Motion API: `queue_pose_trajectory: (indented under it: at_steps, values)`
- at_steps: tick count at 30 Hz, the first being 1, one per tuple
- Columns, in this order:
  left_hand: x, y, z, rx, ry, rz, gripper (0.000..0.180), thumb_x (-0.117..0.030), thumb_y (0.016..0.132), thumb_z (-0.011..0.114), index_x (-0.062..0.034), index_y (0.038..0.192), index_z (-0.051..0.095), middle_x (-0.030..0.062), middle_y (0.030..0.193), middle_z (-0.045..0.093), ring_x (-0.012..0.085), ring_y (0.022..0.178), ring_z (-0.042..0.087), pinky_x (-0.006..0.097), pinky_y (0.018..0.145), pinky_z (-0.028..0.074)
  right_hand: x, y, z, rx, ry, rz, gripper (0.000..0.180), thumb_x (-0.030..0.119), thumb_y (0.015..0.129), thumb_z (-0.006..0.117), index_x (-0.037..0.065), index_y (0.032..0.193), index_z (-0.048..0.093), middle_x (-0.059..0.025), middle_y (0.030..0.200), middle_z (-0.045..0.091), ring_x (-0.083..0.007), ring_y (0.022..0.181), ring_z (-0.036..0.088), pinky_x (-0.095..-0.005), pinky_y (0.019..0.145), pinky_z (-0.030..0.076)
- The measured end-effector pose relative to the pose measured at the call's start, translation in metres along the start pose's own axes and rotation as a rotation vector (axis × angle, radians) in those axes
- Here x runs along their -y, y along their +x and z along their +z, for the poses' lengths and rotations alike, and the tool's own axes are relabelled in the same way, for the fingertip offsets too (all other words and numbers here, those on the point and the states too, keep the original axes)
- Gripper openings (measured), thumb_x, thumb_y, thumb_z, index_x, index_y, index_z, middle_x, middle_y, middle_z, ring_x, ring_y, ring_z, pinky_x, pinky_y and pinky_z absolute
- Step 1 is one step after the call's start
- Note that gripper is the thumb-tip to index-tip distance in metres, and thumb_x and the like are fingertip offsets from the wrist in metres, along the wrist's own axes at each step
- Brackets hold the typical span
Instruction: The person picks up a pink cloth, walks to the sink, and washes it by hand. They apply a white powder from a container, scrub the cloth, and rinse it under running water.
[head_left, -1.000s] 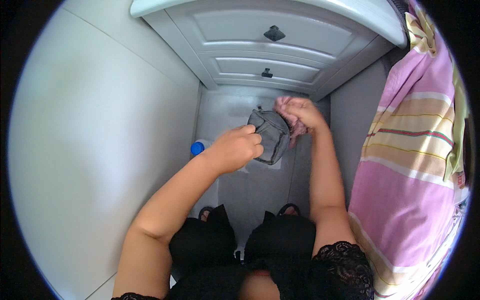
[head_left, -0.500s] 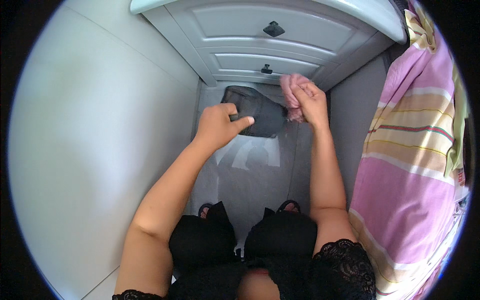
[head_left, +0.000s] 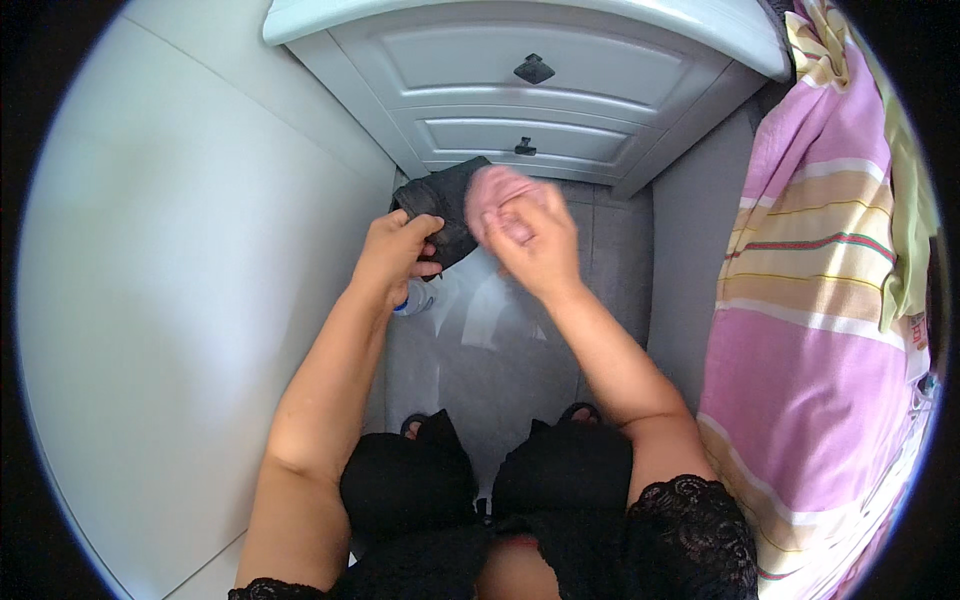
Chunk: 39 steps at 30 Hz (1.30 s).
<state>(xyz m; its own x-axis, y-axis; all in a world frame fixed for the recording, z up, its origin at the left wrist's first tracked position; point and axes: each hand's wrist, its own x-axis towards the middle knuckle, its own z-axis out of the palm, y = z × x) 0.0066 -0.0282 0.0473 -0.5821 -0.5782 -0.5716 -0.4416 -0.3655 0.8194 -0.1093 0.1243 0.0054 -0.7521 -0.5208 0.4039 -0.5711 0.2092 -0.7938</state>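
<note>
My left hand (head_left: 398, 256) grips a dark grey cloth item (head_left: 445, 205), held up in front of a white nightstand (head_left: 560, 90). My right hand (head_left: 532, 236) is closed on a pale pink piece of fabric (head_left: 492, 190), pressed against the grey item's right side. Both hands are raised above the grey floor (head_left: 520, 340), close together. How the pink fabric joins the grey item is hidden by my fingers.
The nightstand has two drawers with dark knobs (head_left: 533, 69). A white wall (head_left: 170, 280) runs along the left. A bed with a pink striped cover (head_left: 820, 320) fills the right. A small bottle (head_left: 412, 298) lies on the floor under my left hand.
Both hands have shifted left and lower in view. My right hand has brought the pink fabric over against the grey item, and my left hand has closed on the grey item's lower edge.
</note>
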Motion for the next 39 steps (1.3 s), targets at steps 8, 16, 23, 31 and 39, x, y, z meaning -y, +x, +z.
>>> queue_pose_trajectory:
  at_steps: [8,16,23,31,39]
  values:
    - [-0.01,-0.008,-0.004,0.048,-0.021,-0.019,0.014,-0.013,0.078,0.066,-0.0069,0.085,0.055,-0.0005,0.066,0.046,0.012,0.063,0.051,0.037,0.057,0.058,-0.071,-0.004,-0.009,-0.202,0.05,0.277,0.016,0.018,0.077,0.072,0.004,0.079,0.065,-0.0148,0.094,0.062,-0.025,0.091,0.06,-0.0341,0.08,0.047]
    - [-0.014,-0.009,0.004,0.093,0.006,-0.052,0.01,-0.013,0.081,0.063,-0.0075,0.083,0.054,-0.0021,0.063,0.046,0.0125,0.061,0.053,0.042,0.063,0.059,-0.099,-0.006,-0.003,-0.24,0.209,0.347,0.01,0.013,0.072,0.065,0.003,0.075,0.063,-0.0121,0.076,0.06,-0.0298,0.077,0.062,-0.038,0.073,0.049]
    - [-0.02,-0.004,0.009,0.118,-0.451,-0.287,0.016,-0.01,0.082,0.062,-0.0091,0.074,0.048,-0.002,0.059,0.04,0.0142,0.06,0.049,0.055,0.08,0.053,-0.013,-0.014,0.007,-0.158,-0.033,-0.321,0.014,0.014,0.07,0.072,0.006,0.075,0.061,-0.0122,0.09,0.058,-0.029,0.087,0.06,-0.0384,0.079,0.047]
    - [-0.016,0.001,-0.011,0.137,-0.581,-0.273,0.017,-0.008,0.082,0.06,-0.0089,0.07,0.049,-0.0009,0.058,0.043,0.0162,0.061,0.051,0.059,0.082,0.052,-0.019,-0.017,0.0,-0.219,0.163,-0.065,0.01,0.006,0.073,0.069,0.004,0.071,0.059,-0.0113,0.086,0.06,-0.0273,0.081,0.06,-0.0376,0.072,0.049]
    - [-0.036,-0.024,0.002,0.182,0.059,-0.022,0.014,-0.012,0.077,0.066,-0.0059,0.074,0.055,0.0002,0.06,0.051,0.0152,0.065,0.056,0.042,0.066,0.057,-0.137,-0.037,0.003,-0.285,0.319,0.345,0.008,0.006,0.076,0.062,0.001,0.07,0.058,-0.0076,0.08,0.063,-0.0184,0.079,0.061,-0.0313,0.073,0.048]
